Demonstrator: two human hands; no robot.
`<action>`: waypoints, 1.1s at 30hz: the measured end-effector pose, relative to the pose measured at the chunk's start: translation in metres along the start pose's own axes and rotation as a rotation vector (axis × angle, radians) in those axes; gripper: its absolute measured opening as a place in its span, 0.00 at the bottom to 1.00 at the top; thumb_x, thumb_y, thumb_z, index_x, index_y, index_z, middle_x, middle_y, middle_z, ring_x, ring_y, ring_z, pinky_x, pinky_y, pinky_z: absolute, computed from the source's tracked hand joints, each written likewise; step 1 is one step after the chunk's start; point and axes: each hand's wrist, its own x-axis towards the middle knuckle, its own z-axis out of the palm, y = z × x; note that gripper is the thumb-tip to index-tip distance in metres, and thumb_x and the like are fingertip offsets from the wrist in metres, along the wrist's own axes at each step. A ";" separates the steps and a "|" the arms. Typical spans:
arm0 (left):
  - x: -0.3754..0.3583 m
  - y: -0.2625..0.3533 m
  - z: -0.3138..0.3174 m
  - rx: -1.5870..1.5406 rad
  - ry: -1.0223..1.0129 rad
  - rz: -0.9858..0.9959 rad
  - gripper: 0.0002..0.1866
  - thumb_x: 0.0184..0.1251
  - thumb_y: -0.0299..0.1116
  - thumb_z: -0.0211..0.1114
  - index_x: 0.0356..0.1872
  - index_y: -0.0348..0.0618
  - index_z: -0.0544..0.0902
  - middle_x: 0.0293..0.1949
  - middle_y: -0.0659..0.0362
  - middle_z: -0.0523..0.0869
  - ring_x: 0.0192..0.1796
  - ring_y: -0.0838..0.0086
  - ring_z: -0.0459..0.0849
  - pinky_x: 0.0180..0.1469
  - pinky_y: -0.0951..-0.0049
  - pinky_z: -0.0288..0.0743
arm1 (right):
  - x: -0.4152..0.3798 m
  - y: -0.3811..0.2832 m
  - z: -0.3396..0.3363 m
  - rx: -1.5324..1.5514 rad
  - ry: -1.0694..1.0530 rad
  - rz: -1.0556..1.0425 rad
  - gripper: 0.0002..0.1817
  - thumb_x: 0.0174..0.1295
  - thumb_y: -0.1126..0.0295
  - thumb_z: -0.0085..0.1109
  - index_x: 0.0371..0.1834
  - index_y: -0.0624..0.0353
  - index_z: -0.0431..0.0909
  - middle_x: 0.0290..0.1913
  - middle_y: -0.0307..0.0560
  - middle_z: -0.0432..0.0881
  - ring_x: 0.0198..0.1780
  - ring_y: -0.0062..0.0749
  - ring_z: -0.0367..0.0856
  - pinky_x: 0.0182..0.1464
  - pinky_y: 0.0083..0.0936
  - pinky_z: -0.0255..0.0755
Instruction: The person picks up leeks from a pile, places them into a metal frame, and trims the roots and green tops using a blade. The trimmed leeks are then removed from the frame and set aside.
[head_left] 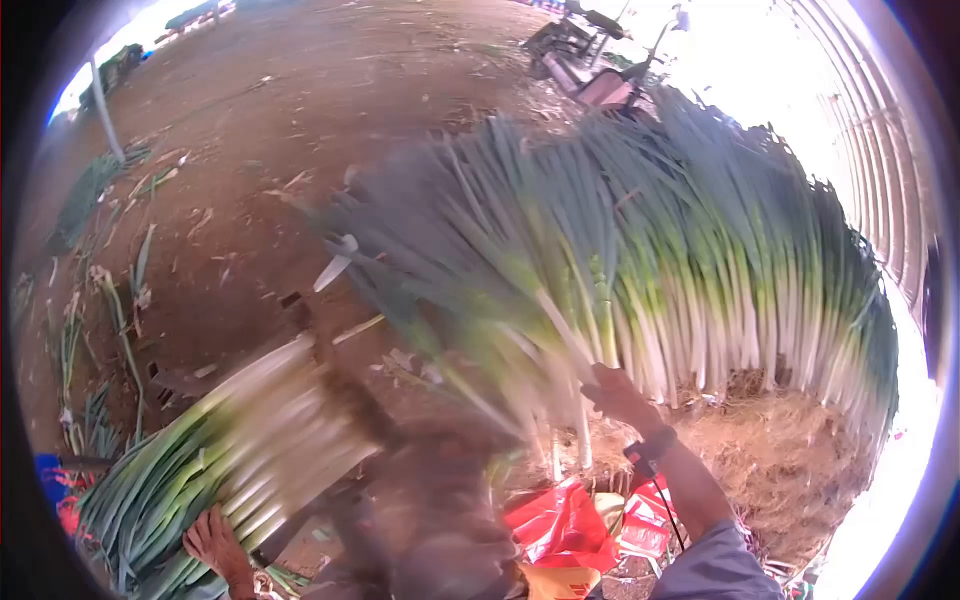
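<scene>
The right grip is at the pale lower ends of upright leeks, its fingers bent towards the stalks; blur hides whether they are pinched, so I cannot tell. The left grip has its fingers spread over the green part of a laid-down bundle, touching it.

Largest is the brown dirt ground, stretching beyond both grips and littered with leaf scraps. Next comes the row of leeks, fanning above and to the right of the right grip, leaves up and white stalks down; its near end is smeared by motion. The leek bundle lies under the left grip, leaves towards the lower left, white ends towards the upper right. A matted heap of roots sits to the right of the right grip, below the row. Far above that grip, behind the leaves, stands a machine, too small to make out fully. Red plastic lies below and left of the right grip, with a yellow piece under it. Smallest is the dark wristband just below the right grip.
</scene>
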 end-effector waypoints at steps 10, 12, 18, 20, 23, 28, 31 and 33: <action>-0.008 0.026 -0.043 -0.111 0.191 0.014 0.14 0.66 0.40 0.71 0.52 0.62 0.88 0.51 0.67 0.83 0.59 0.64 0.75 0.75 0.43 0.58 | -0.090 -0.175 -0.051 0.791 -0.139 -0.103 0.14 0.66 0.68 0.65 0.47 0.69 0.81 0.29 0.44 0.81 0.21 0.27 0.80 0.24 0.25 0.73; -0.007 0.029 -0.046 -0.142 0.160 -0.008 0.13 0.68 0.41 0.69 0.52 0.63 0.88 0.51 0.67 0.83 0.59 0.64 0.75 0.75 0.43 0.57 | -0.104 -0.205 -0.062 0.793 -0.126 -0.119 0.15 0.65 0.68 0.66 0.47 0.70 0.81 0.27 0.44 0.81 0.19 0.27 0.79 0.22 0.25 0.72; -0.005 0.027 -0.042 -0.182 0.268 0.028 0.12 0.70 0.41 0.67 0.52 0.63 0.88 0.51 0.68 0.81 0.58 0.66 0.74 0.74 0.40 0.57 | -0.143 -0.274 -0.076 0.864 -0.214 -0.378 0.20 0.61 0.74 0.68 0.54 0.76 0.80 0.26 0.47 0.85 0.19 0.29 0.83 0.19 0.26 0.76; -0.007 0.027 -0.045 -0.186 0.257 0.024 0.12 0.70 0.41 0.67 0.52 0.63 0.88 0.51 0.68 0.81 0.58 0.65 0.74 0.74 0.40 0.57 | -0.154 -0.307 -0.072 0.800 -0.236 -0.446 0.22 0.55 0.74 0.70 0.51 0.74 0.81 0.26 0.48 0.85 0.18 0.30 0.84 0.18 0.26 0.76; -0.006 0.029 -0.055 -0.218 0.241 0.013 0.12 0.68 0.39 0.66 0.50 0.61 0.88 0.50 0.67 0.83 0.56 0.65 0.75 0.74 0.38 0.57 | -0.162 -0.353 -0.051 0.503 -0.158 -0.825 0.25 0.51 0.75 0.74 0.54 0.72 0.83 0.29 0.49 0.90 0.23 0.31 0.88 0.22 0.28 0.81; -0.020 0.023 -0.021 -0.407 0.167 -0.053 0.21 0.71 0.47 0.66 0.58 0.48 0.85 0.55 0.50 0.83 0.60 0.49 0.78 0.70 0.40 0.63 | -0.147 -0.441 -0.005 0.370 -0.563 -1.406 0.25 0.66 0.72 0.68 0.65 0.69 0.77 0.39 0.48 0.89 0.33 0.39 0.90 0.33 0.36 0.83; -0.026 0.021 -0.006 -0.591 0.118 -0.062 0.20 0.69 0.45 0.68 0.59 0.50 0.86 0.56 0.49 0.84 0.60 0.47 0.79 0.65 0.41 0.67 | -0.122 -0.474 0.058 0.399 -0.653 -1.509 0.22 0.66 0.69 0.73 0.60 0.66 0.79 0.37 0.59 0.86 0.35 0.53 0.88 0.37 0.43 0.79; -0.035 0.023 0.009 -0.393 0.120 -0.016 0.18 0.68 0.43 0.69 0.56 0.50 0.86 0.56 0.50 0.84 0.62 0.47 0.78 0.65 0.39 0.67 | -0.094 -0.474 0.113 0.231 -0.858 -1.324 0.22 0.70 0.64 0.69 0.61 0.62 0.79 0.39 0.58 0.87 0.36 0.54 0.88 0.38 0.43 0.80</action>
